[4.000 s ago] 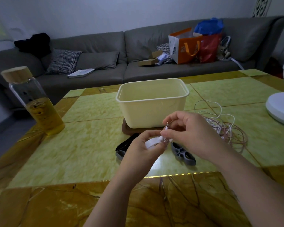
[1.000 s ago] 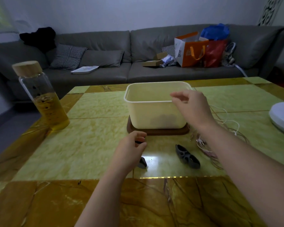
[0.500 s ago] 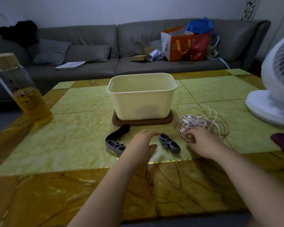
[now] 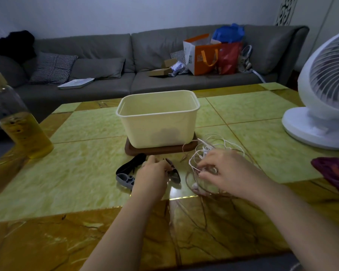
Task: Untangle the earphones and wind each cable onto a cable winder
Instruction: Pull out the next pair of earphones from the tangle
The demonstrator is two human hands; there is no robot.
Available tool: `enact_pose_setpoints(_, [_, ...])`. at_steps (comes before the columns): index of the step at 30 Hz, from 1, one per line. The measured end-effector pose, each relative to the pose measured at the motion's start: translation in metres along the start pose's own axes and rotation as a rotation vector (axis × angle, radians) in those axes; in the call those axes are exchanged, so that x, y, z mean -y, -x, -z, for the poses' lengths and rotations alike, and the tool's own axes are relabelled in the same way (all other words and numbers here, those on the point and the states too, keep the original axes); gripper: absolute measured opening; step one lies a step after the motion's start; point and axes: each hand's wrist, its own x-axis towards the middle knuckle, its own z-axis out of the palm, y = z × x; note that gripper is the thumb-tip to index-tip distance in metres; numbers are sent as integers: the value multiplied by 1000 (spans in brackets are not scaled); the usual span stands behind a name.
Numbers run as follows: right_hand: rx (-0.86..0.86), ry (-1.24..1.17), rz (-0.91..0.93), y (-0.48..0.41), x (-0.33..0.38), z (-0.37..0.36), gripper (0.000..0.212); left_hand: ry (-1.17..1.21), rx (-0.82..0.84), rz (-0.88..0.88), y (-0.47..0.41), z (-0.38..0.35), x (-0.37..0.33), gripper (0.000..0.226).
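L hand (image 4: 151, 178) is low over the surface (image 4: 76, 173), fingers curled onto the far end of a dark grey winder (image 4: 175, 176), pinching it. There's some blur, so can't tell if that winder is off the surface. R hand (image 4: 230, 173) is just beside it, fingers curled down into the earphone tangle (image 4: 213, 147), pinching white cable near the tangle's front edge. Tangle = white + pinkish loops, lying on the surface right of the cream tub (image 4: 158, 118), w/ one strand reaching the brown tray (image 4: 160, 150) under the tub. 2nd grey winder (image 4: 124, 178) lies flat just left of L hand, w/ a black strap-like piece (image 4: 133, 163) touching it behind. Dim shape inside the tub, can't make it out. Bottle (image 4: 18, 124) w/ yellow liquid far left, white fan (image 4: 325, 98) far right, sofa (image 4: 106, 61) behind.
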Motion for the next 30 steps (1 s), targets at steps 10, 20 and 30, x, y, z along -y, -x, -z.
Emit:
enact_pose_setpoints(10, [-113,-171,-425,-16,-46,-9,44,159,-84,-89,8,7,-8,22])
enact_pose_setpoints(20, [-370,-390,-423,-11,-47,-1,14,-219,109,-235,-8,-8,-49,40])
enact_pose_setpoints(30, [-557,-624,-521,-6,-52,13,14,279,-156,-225,-20,45,-42,16])
